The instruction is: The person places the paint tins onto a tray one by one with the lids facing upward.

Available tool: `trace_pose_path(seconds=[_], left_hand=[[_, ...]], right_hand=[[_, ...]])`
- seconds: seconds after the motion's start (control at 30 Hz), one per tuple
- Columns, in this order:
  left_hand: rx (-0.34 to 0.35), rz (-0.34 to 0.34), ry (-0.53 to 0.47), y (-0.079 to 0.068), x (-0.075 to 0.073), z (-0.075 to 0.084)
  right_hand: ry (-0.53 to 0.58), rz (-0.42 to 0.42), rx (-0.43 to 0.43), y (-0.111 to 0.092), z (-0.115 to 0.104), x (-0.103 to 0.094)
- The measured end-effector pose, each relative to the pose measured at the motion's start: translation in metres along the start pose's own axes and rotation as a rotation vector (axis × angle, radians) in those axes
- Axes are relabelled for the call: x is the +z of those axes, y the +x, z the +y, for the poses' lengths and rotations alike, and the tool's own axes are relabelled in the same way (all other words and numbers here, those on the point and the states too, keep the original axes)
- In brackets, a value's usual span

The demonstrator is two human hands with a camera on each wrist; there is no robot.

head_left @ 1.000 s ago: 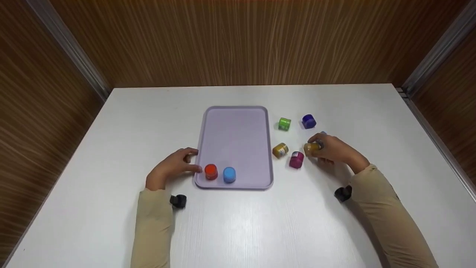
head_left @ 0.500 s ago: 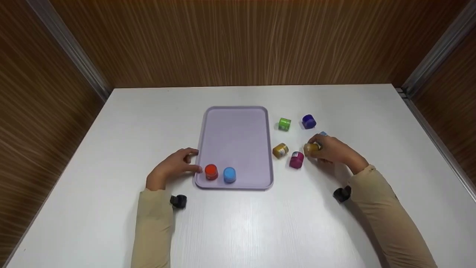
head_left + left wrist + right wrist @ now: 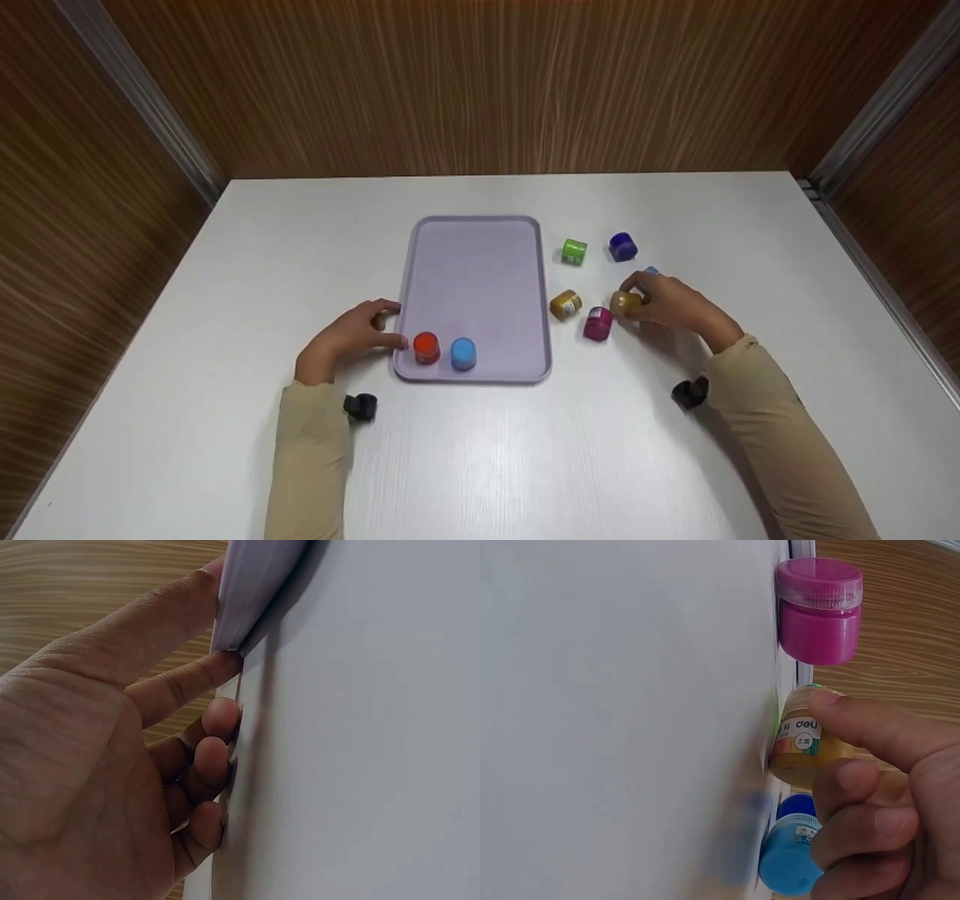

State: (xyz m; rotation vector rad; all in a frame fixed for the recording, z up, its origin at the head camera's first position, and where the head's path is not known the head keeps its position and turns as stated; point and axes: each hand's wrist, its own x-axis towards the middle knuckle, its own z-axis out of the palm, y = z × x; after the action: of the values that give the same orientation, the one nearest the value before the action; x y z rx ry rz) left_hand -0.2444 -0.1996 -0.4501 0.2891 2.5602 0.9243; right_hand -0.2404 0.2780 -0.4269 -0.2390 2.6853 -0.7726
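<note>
My right hand [image 3: 671, 304] holds an ochre paint jar [image 3: 622, 304] between thumb and fingers, low over the white table; its label shows in the right wrist view. A magenta paint jar [image 3: 598, 324] lies just to its left. Partly hidden behind the same hand is a light blue paint jar [image 3: 789, 859]. My left hand [image 3: 346, 335] is at the left rim of a lilac tray [image 3: 472, 262], thumb reaching over the rim and index finger [image 3: 191, 686] touching the outer edge, the other fingers loosely bent. Red [image 3: 427, 348] and blue [image 3: 463, 353] paint jars stand upright in the tray's near left part.
Between tray and right hand lies another ochre jar [image 3: 565, 305], close to the tray's right rim. Farther back are a green jar [image 3: 574, 252] on its side and a dark blue jar [image 3: 622, 247]. Wood-grain panels [image 3: 480, 90] rise behind the table [image 3: 487, 457] and at both sides.
The ochre jar in the right hand shifts very slightly to the left. The left hand, the tray and the other jars stay as they were.
</note>
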Motion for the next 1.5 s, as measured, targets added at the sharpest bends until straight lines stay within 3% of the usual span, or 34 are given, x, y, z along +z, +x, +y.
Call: trace_pose_path(seconds=[0.37,0.73,1.2,1.5], left_hand=[[0.016,-0.006,-0.006,0.001,-0.001,-0.002],[0.011,-0.011,-0.014,0.000,-0.002,-0.001],[-0.006,-0.014,-0.021,0.000,-0.001,0.000],[0.022,-0.007,-0.014,0.000,-0.001,-0.001]], right_hand=[[-0.001,0.060,-0.037,-0.004,-0.003,-0.002],[0.038,0.098,-0.082,-0.006,-0.020,-0.004],[0.088,0.069,-0.140,-0.004,-0.037,0.000],[0.096,0.065,-0.170,-0.006,-0.056,0.008]])
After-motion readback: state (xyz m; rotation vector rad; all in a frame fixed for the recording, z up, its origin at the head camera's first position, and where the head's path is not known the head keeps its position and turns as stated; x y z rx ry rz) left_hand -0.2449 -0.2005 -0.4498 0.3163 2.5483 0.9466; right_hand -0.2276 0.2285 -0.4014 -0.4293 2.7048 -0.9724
